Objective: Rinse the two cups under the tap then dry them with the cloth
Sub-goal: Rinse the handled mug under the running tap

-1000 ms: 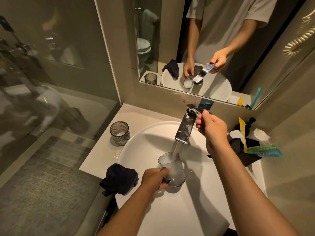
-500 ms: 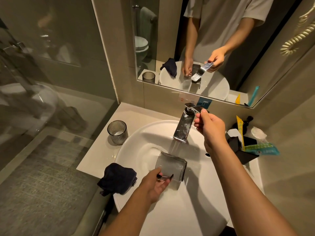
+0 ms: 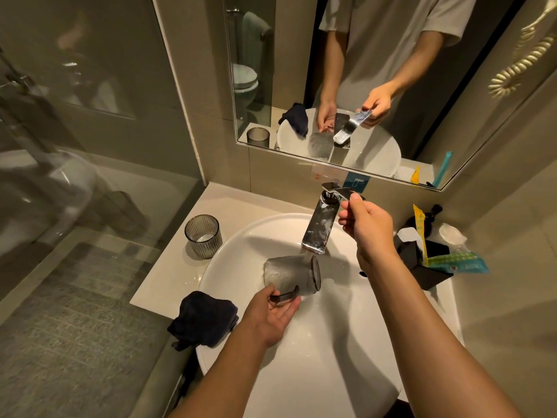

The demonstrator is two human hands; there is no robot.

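The left hand [image 3: 272, 315] held the smoky grey glass cup with a handle [image 3: 291, 276] on its side over the white round basin [image 3: 331, 372], thumb and fingers pinched on the handle, the cup's base turned right and its mouth left; the cup lay directly under the spout of the chrome tap [image 3: 319, 230], with water falling on its wall and pooling in the basin below; the right hand [image 3: 366, 224] gripped the tap's flat chrome lever [image 3: 337, 190], fingers curled round its end; the second cup, a ribbed grey glass tumbler [image 3: 202, 236], stood upright on the pale counter [image 3: 168, 282] left of the basin, well apart from both hands; the dark navy folded cloth [image 3: 203, 319] sat slumped over the basin's left rim, near the left wrist, touched by neither hand; a black holder with coloured sachets [image 3: 428, 260] stood right of the basin; the wall mirror [image 3: 422, 86] reflected the person's arms and the tap.
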